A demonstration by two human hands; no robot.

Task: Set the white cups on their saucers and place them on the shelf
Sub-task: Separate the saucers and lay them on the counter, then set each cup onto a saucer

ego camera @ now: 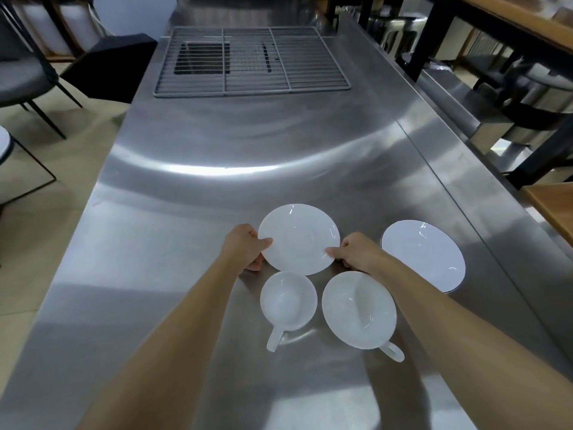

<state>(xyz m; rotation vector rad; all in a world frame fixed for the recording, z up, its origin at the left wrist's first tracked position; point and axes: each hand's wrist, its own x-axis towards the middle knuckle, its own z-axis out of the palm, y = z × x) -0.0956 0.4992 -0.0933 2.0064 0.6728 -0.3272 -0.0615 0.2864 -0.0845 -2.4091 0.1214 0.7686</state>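
A white saucer (299, 238) is held at the middle of the steel counter (173, 243), tilted a little. My left hand (245, 246) grips its left rim and my right hand (356, 251) grips its right rim, thumbs on top. Just in front of it stand two white cups: a smaller cup (288, 301) with its handle pointing toward me, and a larger cup (359, 308) with its handle at the lower right. A second white saucer (423, 256) lies flat to the right, apart from my hands.
A wire rack (252, 62) lies on the far end of the counter. A lower steel ledge (455, 110) and black frame posts run along the right edge, with a wooden top (555, 203) beyond. Chairs (24, 72) stand on the floor at left.
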